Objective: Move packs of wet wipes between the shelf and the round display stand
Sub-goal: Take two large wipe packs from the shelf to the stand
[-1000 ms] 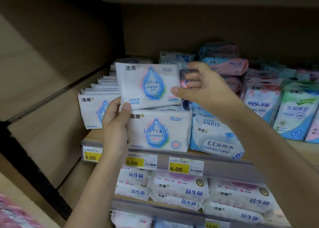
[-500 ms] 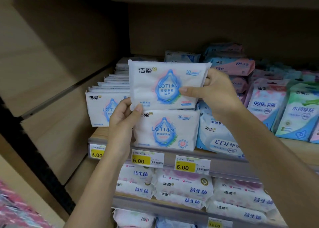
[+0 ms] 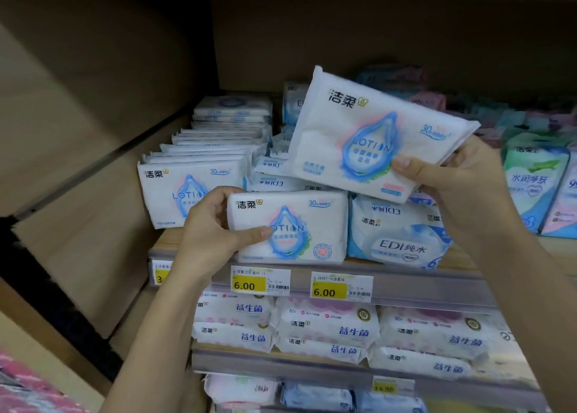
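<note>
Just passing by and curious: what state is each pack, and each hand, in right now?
Lifted pack: tilted in the air, off the shelf.
Front pack: upright at the shelf edge, gripped.
Left hand: grips the front pack.
Right hand: holds the lifted pack by its lower right corner.
EDI pack: resting on the shelf, untouched.

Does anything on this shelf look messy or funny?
Yes. Behind the LOTION pack gripped by the left hand, some EDI packs lie jumbled with their print upside down, unlike the upright EDI pack in front. The tilted pack is only crooked because the right hand holds it.
</note>
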Motion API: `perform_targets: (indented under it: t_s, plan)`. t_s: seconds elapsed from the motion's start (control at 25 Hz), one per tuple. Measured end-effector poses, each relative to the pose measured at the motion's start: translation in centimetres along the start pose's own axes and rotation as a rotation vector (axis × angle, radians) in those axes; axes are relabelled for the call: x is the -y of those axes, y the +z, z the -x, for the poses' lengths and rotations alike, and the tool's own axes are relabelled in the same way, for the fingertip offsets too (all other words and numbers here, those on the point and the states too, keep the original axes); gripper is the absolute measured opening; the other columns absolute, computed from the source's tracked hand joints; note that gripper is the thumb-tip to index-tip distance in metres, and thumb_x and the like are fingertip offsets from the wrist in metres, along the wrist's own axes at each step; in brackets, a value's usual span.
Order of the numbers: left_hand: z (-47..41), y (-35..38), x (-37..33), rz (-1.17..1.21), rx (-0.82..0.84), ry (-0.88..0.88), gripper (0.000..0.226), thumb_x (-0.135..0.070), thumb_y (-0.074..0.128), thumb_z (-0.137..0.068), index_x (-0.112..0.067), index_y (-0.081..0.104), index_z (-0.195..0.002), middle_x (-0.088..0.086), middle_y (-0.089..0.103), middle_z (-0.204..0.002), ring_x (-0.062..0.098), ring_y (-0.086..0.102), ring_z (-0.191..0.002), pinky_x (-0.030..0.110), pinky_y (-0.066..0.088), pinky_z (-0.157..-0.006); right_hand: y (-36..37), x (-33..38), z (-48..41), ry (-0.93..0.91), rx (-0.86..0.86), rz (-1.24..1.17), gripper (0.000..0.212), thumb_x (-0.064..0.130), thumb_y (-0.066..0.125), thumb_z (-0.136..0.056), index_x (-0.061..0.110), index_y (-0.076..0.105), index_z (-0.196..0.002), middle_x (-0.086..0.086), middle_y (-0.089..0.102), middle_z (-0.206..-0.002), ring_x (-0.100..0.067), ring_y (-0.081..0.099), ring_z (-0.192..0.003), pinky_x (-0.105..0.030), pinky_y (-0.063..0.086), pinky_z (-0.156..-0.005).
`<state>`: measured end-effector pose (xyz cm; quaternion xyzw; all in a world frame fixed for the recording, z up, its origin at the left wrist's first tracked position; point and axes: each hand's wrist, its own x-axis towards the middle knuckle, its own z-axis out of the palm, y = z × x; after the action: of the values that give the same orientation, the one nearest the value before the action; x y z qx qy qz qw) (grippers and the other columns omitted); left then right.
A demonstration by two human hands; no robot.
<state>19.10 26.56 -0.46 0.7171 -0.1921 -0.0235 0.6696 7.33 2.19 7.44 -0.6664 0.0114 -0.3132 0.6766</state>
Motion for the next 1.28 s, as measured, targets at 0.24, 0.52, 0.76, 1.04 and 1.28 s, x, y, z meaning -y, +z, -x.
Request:
perform_targets:
  t_s: [0.24, 0.52, 0.76, 1.04, 1.28]
  plan:
    - [0.5, 0.2, 0.4, -0.118, -0.054, 0.079, 0.036, -0.011, 0.082, -0.064, -0.033, 0.066, -0.088, -0.015, 0.073, -0.089, 0.013, 0.068, -0.094, 0.043, 0.054, -0.088, 0.4, 0.1, 0.8, 0.002, -0.029, -0.018, 0.049, 0.011, 0.069, -0.067, 0.008, 0.059, -0.114, -0.001, 0.075, -0.102, -0.021, 0.072, -0.091, -0.031, 0.059, -0.065]
    - [3.9, -2.1, -2.1, 0.202, -0.197, 0.113, 0.034, -0.017, 0.069, -0.069, -0.021, 0.065, -0.103, -0.005, 0.074, -0.103, 0.017, 0.069, -0.099, 0.028, 0.058, -0.076, 1.5, 0.0, 0.8, -0.035, 0.036, -0.109, 0.043, 0.011, 0.066, -0.072, 0.011, 0.059, -0.115, 0.008, 0.075, -0.097, -0.015, 0.071, -0.093, -0.027, 0.058, -0.064]
    - [12.1, -3.0, -2.5, 0.194, -0.463, 0.106, 0.04, -0.013, 0.061, -0.079, -0.01, 0.059, -0.119, 0.002, 0.072, -0.111, 0.02, 0.069, -0.101, 0.031, 0.058, -0.075, 2.8, -0.6, 2.1, -0.004, 0.229, -0.218, 0.043, 0.022, 0.071, -0.064, 0.02, 0.062, -0.106, 0.013, 0.075, -0.096, -0.013, 0.07, -0.096, -0.03, 0.06, -0.067]
    - [33.1, -1.8, -1.1, 0.125, -1.027, -0.012, 0.028, -0.009, 0.066, -0.079, -0.015, 0.066, -0.106, -0.003, 0.075, -0.099, 0.017, 0.07, -0.094, 0.026, 0.056, -0.073, 7.7, -4.6, 11.4, 0.235, 0.75, -0.265, 0.034, 0.019, 0.074, -0.061, 0.024, 0.063, -0.093, 0.008, 0.076, -0.093, -0.016, 0.072, -0.084, -0.035, 0.056, -0.057]
    - [55.8, 2.9, -1.0, 0.067, -1.595, -0.152, 0.027, 0.0, 0.062, -0.082, -0.01, 0.063, -0.107, -0.001, 0.075, -0.095, 0.018, 0.071, -0.088, 0.026, 0.058, -0.071, 15.7, -3.0, 28.1, 0.456, 1.289, -0.325, 0.026, 0.015, 0.073, -0.061, 0.017, 0.068, -0.086, 0.005, 0.076, -0.082, -0.012, 0.072, -0.071, -0.027, 0.057, -0.057]
